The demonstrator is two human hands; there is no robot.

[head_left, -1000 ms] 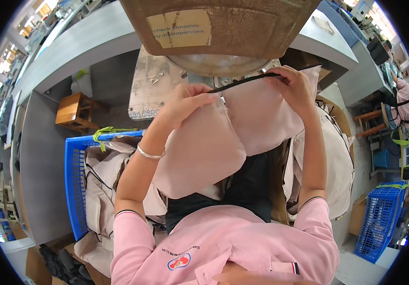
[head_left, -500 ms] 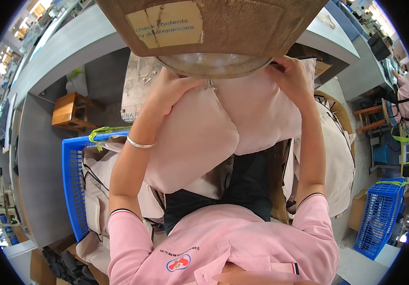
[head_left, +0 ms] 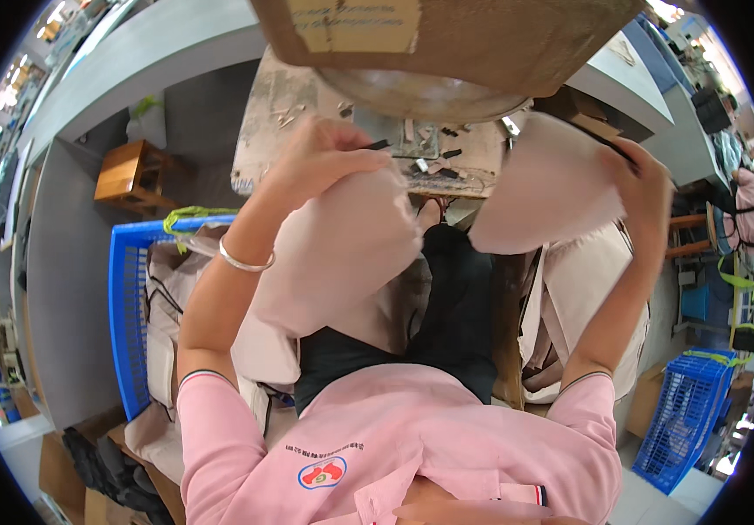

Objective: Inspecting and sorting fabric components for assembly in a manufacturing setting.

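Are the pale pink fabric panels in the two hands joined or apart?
Apart: an open gap separates the left panel from the right panel, a dark trouser leg showing between.

Yellowish label (head_left: 355, 24) on brown cover (head_left: 482, 57): two lines of blurred blue print. Pink shirt (head_left: 447, 411): red badge (head_left: 322, 473) with blue oval rim, dark lettering (head_left: 324, 451) above it, too small to read. Table (head_left: 267, 92), left corner: faint blue capitals (head_left: 243, 185).

Wooden stool (head_left: 125, 168) beneath a grey bench (head_left: 175, 63), green leaves (head_left: 143, 136) beyond it, blue basket (head_left: 683, 420) with yellow-green strap (head_left: 716, 357) at right, dark pieces (head_left: 101, 468) lower left
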